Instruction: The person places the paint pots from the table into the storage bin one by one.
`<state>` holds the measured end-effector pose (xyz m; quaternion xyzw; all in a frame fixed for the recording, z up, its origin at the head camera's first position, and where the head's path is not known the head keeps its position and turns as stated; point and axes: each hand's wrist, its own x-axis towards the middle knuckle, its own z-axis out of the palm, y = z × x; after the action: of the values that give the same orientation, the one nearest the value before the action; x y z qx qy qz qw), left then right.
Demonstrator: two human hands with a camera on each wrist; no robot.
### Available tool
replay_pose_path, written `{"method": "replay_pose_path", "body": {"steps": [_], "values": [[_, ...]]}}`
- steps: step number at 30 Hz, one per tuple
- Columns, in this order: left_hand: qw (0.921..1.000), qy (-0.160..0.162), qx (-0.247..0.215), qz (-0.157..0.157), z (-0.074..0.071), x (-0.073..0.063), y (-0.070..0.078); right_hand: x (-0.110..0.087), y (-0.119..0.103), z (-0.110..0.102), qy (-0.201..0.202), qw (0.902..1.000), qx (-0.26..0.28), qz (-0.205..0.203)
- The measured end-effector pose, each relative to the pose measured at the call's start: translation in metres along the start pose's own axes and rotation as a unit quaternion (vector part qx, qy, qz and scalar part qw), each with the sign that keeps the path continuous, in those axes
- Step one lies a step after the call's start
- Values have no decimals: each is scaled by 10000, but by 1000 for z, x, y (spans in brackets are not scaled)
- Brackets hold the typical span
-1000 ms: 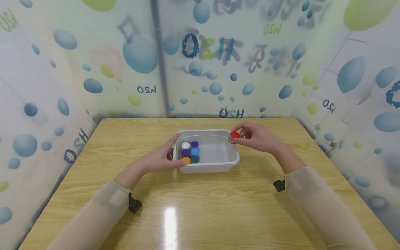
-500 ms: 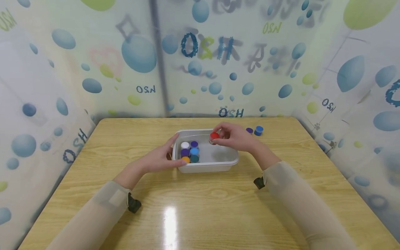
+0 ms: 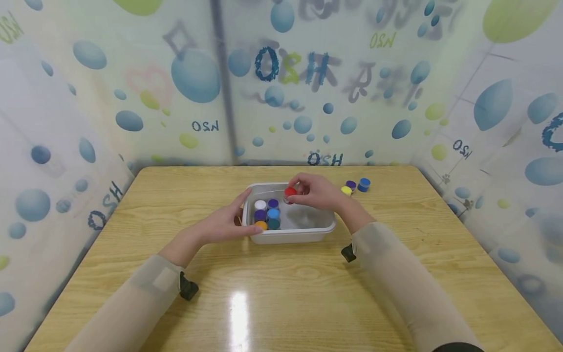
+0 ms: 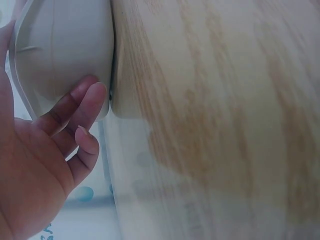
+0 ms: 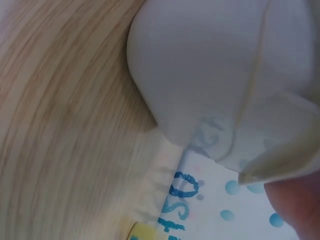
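Observation:
A white plastic tub (image 3: 290, 236) stands on the wooden table in the head view. My left hand (image 3: 222, 222) holds its left end, thumb along the front rim. In the left wrist view the fingers (image 4: 92, 102) bend against the tub's outer wall. Over the tub's inside, my right hand (image 3: 317, 191) pinches a small red-lidded paint pot (image 3: 290, 192) between thumb and fingers. Several pots fill the tub's left end in two columns, among them a white-lidded one (image 3: 260, 205), a light blue one (image 3: 273, 213) and an orange one (image 3: 261, 225). The right wrist view hides the held pot.
Behind the right wrist, outside the tub, stand a yellow-lidded pot (image 3: 346, 190), a purple-lidded pot (image 3: 350, 184) and a blue pot (image 3: 364, 184). The wooden table (image 3: 303, 293) meets a patterned curtain (image 3: 281, 132) at its back and sides.
My right hand has carried the red-lidded pot leftward from the tub's right rim to over its middle. The pots behind the right arm have come into sight. The left hand stays put.

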<state>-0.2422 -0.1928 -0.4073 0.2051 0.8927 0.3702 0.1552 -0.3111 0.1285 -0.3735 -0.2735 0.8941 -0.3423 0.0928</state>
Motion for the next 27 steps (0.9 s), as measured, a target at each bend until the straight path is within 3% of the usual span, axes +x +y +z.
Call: {"method": "replay_pose_path", "body": {"steps": [10, 20, 27], "values": [[10000, -23, 30, 24, 3, 2, 0, 4, 9, 12, 48, 9993, 278, 265], [10000, 12, 41, 43, 0, 3, 3, 7, 6, 15, -306, 9960, -566, 624], [10000, -7, 23, -15, 0, 2, 4, 10, 5, 20, -516, 9891, -1239, 605]]}}
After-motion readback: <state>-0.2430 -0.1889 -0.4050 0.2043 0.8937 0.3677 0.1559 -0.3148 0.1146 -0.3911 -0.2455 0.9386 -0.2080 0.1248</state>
